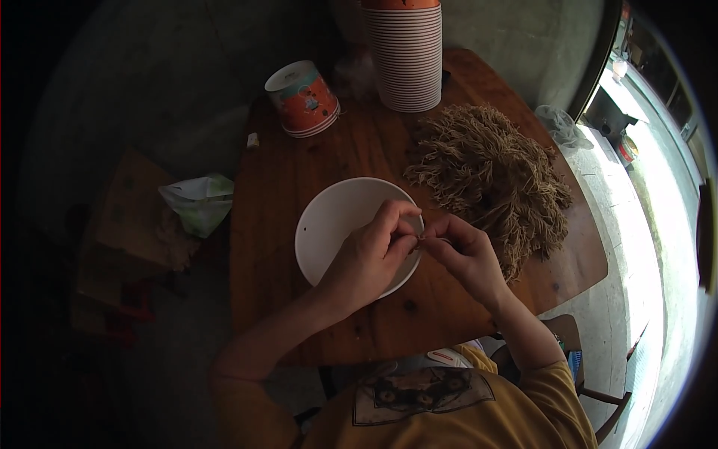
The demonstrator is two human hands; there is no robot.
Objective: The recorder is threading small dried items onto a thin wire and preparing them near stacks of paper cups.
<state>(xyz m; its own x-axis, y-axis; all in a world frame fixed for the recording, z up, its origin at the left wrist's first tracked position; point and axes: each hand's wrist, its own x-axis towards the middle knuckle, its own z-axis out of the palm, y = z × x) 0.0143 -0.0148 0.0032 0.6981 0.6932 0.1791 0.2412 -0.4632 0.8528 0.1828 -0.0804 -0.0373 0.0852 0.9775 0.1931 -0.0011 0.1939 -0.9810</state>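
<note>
A round white bowl (pixel 323 228) stands on the wooden table in front of me, with a tiny dark spot on its inner left wall. Over its right side my left hand (pixel 372 245) is closed, thumb and fingertips pinched together. My right hand (pixel 470 258) meets it at the bowl's right rim, also in a pinch. Between the fingertips there seems to be a small brownish bit, too small to name. Just beyond my right hand lies a big heap of tan-brown, stringy, dried-looking strands (pixel 493 168).
A tall stack of paper tubs (pixel 407 60) rises at the table's far edge. Left of it is a short stack of orange printed tubs (pixel 305 101). A small white scrap (pixel 253 140) lies near the left edge. Cardboard (pixel 134 206) and a plastic bag (pixel 198 200) are left of the table (pixel 269 299).
</note>
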